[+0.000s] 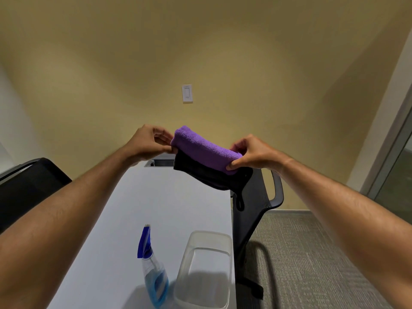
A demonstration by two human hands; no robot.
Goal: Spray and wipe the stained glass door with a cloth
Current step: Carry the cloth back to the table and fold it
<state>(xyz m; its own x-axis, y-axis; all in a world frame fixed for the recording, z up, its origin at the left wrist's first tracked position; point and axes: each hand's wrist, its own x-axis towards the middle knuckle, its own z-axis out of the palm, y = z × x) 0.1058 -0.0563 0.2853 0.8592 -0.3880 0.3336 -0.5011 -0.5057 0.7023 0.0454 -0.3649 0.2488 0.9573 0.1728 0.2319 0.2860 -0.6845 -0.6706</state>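
Note:
A folded purple and black cloth [204, 152] hangs in the air above the far end of the white table [178, 204]. My left hand [148, 142] pinches its left end and my right hand [253, 155] pinches its right end. A small black loop dangles from the cloth's lower corner. On the near part of the table stands a spray bottle [153, 268] with a blue trigger head and blue liquid, untouched. A strip of the glass door [399, 175] shows at the far right edge, with its grey frame.
A clear plastic tub [205, 266] sits beside the bottle at the table's right edge. One black chair [252, 210] stands right of the table, another [26, 186] to its left. Grey carpet lies at the right. A light switch [187, 94] is on the beige wall.

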